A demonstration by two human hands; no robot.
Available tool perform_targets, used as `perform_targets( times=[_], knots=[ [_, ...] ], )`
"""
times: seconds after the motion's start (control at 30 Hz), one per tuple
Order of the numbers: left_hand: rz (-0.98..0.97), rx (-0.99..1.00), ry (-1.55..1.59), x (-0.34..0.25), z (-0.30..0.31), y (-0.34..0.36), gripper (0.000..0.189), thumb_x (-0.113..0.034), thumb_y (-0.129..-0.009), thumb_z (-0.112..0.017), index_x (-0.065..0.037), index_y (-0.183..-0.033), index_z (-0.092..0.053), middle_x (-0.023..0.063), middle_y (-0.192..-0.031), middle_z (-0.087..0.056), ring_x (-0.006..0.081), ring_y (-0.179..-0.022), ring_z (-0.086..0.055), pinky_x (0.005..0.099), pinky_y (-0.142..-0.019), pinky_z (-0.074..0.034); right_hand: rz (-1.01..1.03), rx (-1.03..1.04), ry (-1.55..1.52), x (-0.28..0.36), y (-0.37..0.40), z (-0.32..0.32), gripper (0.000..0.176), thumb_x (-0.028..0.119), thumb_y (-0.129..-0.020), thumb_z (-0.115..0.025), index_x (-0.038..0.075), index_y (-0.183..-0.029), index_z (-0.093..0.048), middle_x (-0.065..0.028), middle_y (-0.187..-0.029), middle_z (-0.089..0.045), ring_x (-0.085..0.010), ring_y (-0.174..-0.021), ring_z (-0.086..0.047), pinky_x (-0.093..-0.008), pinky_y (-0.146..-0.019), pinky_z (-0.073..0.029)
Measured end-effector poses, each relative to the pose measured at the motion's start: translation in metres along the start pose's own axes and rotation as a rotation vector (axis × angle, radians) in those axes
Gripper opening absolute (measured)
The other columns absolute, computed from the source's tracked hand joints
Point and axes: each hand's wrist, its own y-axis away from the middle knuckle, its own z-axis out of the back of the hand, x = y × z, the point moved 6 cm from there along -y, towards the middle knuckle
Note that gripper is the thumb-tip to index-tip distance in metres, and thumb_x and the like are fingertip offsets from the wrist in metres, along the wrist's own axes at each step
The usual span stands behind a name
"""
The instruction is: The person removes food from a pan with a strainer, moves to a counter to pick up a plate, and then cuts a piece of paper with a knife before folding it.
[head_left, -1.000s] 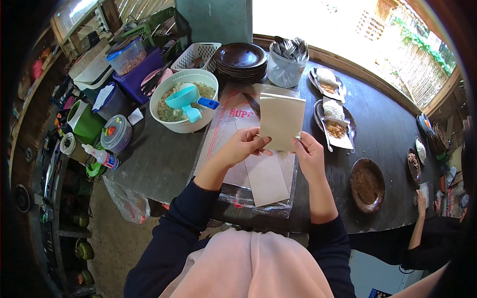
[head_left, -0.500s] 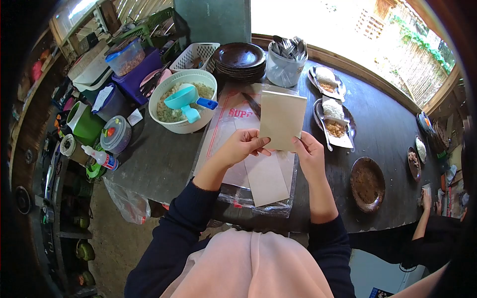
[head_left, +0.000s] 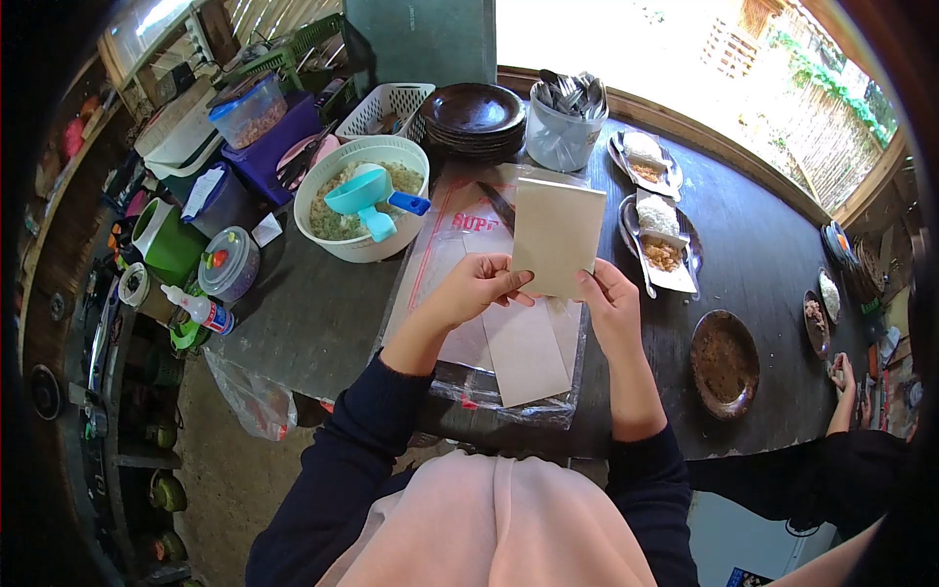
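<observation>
Seems to be a kitchen or food-serving place, of rather rustic kind. Can be recognised by the long dark table (head_left: 763, 254) with stacked brown plates (head_left: 474, 110), a tub of cutlery (head_left: 561, 139), a large bowl (head_left: 362, 250) of food and portions of white rice (head_left: 655, 213). Looks rustic because of the wooden window frame (head_left: 873, 178) and the rough bare floor (head_left: 230, 479).
</observation>
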Motion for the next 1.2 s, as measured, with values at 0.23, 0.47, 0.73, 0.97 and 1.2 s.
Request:
perform_targets(
  times=[0.23, 0.47, 0.73, 0.97, 1.2],
  knots=[
    [-0.005, -0.007, -0.023, 0.001, 0.001, 0.0, 0.029, -0.03, -0.088, -0.061, -0.004, -0.101, -0.063, 0.0026, -0.087, -0.066, 0.0102, -0.079, -0.066, 0.0174, -0.061, -0.041, 0.027, -0.094, -0.026, -0.01, -0.004, 0.01, 0.024, 0.009, -0.092, -0.051, -0.003, -0.111, -0.059, -0.0003, -0.085, -0.061, -0.004, -0.072, -0.052, -0.0191, -0.064, -0.042],
    [0.01, -0.001, -0.012, -0.003, 0.0, 0.002, 0.028, -0.029, -0.087, -0.063, -0.005, -0.101, -0.063, 0.0044, -0.089, -0.067, 0.0101, -0.079, -0.065, 0.0174, -0.062, -0.042, 0.05, -0.038, 0.081, -0.009, -0.004, 0.011, 0.026, 0.012, -0.095, -0.047, -0.003, -0.114, -0.055, -0.0036, -0.095, -0.062, -0.0072, -0.08, -0.058, -0.0225, -0.07, -0.048],
    [-0.017, -0.002, -0.039, 0.0, 0.002, -0.001, 0.031, -0.031, -0.088, -0.06, -0.003, -0.102, -0.063, 0.0033, -0.087, -0.067, 0.0094, -0.078, -0.065, 0.0179, -0.062, -0.042, 0.143, -0.009, 0.099, -0.001, -0.004, 0.005, 0.027, 0.003, -0.093, -0.045, -0.003, -0.118, -0.053, -0.0055, -0.102, -0.061, -0.0089, -0.092, -0.056, -0.0239, -0.078, -0.046],
    [-0.06, -0.044, -0.024, -0.003, 0.005, -0.001, 0.031, -0.032, -0.088, -0.061, -0.004, -0.1, -0.063, 0.0033, -0.087, -0.066, 0.0099, -0.079, -0.065, 0.0181, -0.063, -0.043, 0.008, 0.034, 0.034, 0.01, 0.0, -0.002, 0.033, 0.001, -0.09, -0.048, -0.001, -0.123, -0.049, -0.0067, -0.1, -0.063, -0.0101, -0.084, -0.059, -0.0225, -0.071, -0.045],
    [-0.073, -0.095, 0.024, -0.004, 0.004, 0.005, 0.03, -0.032, -0.088, -0.061, -0.005, -0.098, -0.062, 0.0029, -0.09, -0.066, 0.0095, -0.079, -0.065, 0.0182, -0.065, -0.045, 0.048, 0.099, -0.026, 0.008, 0.005, -0.004, 0.033, 0.003, -0.09, -0.051, 0.0, -0.123, -0.049, -0.0066, -0.092, -0.065, -0.0111, -0.077, -0.061, -0.0219, -0.068, -0.045]
  ],
)
